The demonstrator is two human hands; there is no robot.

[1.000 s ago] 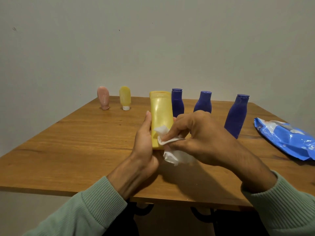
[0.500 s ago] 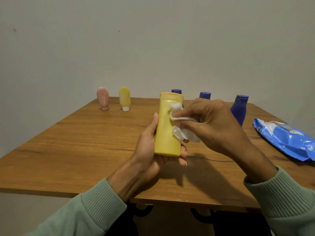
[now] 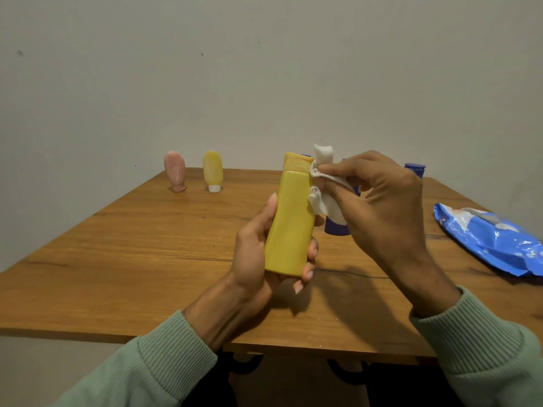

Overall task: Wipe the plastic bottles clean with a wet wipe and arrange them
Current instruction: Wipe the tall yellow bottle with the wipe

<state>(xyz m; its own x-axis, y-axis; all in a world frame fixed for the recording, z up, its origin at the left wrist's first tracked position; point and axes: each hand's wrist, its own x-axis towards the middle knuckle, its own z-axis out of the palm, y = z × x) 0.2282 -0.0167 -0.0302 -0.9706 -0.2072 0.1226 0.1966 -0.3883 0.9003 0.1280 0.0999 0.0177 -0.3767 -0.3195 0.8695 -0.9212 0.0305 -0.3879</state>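
My left hand [image 3: 258, 254] grips a tall yellow bottle [image 3: 291, 218] around its lower half and holds it upright above the wooden table [image 3: 147, 259]. My right hand [image 3: 382, 207] pinches a crumpled white wet wipe [image 3: 323, 183] against the bottle's cap and upper right side. Behind my hands stand dark blue bottles, mostly hidden: one base [image 3: 336, 227] shows below the wipe, and one cap [image 3: 415, 168] shows past my right hand. A small pink bottle [image 3: 175, 171] and a small yellow bottle [image 3: 212, 171] stand cap-down at the back left.
A blue pack of wet wipes [image 3: 493, 242] lies on the right side of the table, near its edge. A plain wall rises just behind the table's far edge. The table's near edge runs under my forearms.
My left hand has lifted the yellow bottle and tilted it slightly. My right hand has slid the wipe up from the bottle's lower part to its cap.
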